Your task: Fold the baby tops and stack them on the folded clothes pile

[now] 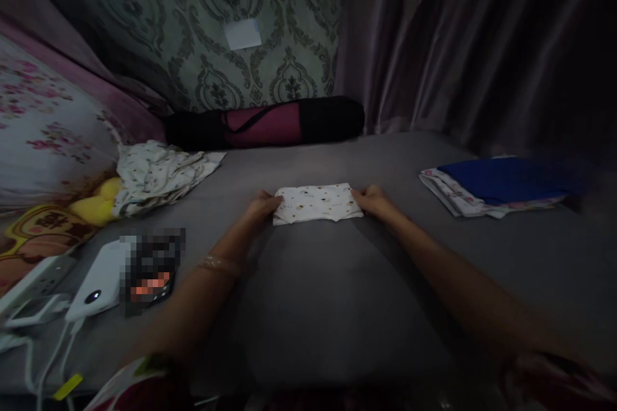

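Mid-frame, left hand (263, 204) and right hand (373, 200) pinch a white, rectangular, patterned folded cloth (318, 203), seemingly squaring it; the next move likely wants even tension.

Both arms reach forward, angled inward, near mirror images. Left forearm (190, 305) bare, runs up from lower left; right forearm (448, 266) bare, comes in from lower right at a flatter slant, more of its length showing. Hands sit apart, about level. Left hand (263, 205): thumb and fingers drawn together in a pinch, tips pointing inward toward the other hand. Right hand (371, 200): same grip mirrored, fingers bent, knuckles raised, tips inward. Left wrist (247, 219) and right wrist (389, 210) look roughly in line with their forearms. Dim and soft; can't separate individual fingers on either hand.
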A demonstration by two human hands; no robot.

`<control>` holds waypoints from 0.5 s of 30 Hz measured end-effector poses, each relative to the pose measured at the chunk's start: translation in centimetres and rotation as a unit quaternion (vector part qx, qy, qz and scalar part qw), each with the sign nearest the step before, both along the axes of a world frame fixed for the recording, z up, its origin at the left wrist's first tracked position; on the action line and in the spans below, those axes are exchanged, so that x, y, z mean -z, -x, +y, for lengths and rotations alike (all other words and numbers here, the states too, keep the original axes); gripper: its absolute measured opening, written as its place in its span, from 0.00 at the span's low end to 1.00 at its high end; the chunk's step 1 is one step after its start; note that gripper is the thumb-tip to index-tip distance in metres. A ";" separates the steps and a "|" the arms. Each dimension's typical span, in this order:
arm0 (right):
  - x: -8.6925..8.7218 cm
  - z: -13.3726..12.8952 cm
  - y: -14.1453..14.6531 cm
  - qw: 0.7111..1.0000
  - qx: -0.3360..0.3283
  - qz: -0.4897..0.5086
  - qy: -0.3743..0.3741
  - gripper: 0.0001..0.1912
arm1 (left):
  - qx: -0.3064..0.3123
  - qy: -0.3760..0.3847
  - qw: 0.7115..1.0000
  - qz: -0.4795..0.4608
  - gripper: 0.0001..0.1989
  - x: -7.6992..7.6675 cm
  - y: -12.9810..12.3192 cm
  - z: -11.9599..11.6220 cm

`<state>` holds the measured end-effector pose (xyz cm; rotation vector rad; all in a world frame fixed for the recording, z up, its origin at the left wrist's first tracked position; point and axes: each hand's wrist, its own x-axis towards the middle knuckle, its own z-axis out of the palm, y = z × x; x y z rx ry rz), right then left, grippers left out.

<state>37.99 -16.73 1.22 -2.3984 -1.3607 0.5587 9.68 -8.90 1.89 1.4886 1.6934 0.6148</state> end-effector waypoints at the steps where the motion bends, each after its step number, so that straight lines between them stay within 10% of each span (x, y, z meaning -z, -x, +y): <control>1: -0.2 0.2 0.2 1.000 0.002 -0.002 0.011 0.23 | -0.005 0.015 1.000 -0.012 0.12 -0.1 0.0 0.1; 8: -0.4 0.5 1.1 0.998 -0.043 0.037 0.021 0.17 | 0.019 0.111 0.985 -0.128 0.14 -0.2 0.3 0.7; 15: -1.0 -0.8 1.7 0.988 -0.055 0.127 -0.068 0.06 | 0.090 0.033 0.995 -0.007 0.05 -1.5 -0.1 1.4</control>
